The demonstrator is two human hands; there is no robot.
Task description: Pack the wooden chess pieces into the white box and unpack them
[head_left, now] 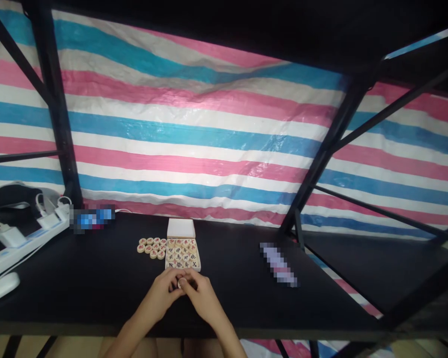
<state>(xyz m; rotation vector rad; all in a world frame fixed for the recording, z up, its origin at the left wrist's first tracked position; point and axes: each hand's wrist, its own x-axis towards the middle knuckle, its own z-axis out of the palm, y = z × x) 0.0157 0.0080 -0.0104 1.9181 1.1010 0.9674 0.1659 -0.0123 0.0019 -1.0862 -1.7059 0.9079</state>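
Observation:
My left hand (165, 292) and my right hand (200, 293) meet just in front of an open box (199, 267) of Chinese chess pieces. Both have curled fingers, pinched around a small round Chinese chess piece (180, 283); the fingers cover most of it. Inside the box, rows of round, pale wooden pieces (178, 257) show red and black characters. Its white lid (181, 228) stands tipped back at the far side. Left of the box, several pieces with red characters (152, 246) lie grouped face up on the black tabletop.
On the left are a white power strip (30, 247) with plugs and cables, and a white rounded device (2, 287). Blurred-out objects lie at back left (93, 219) and on the right (279, 265). Black metal posts (315, 154) and a striped plastic sheet (194, 129) enclose the table.

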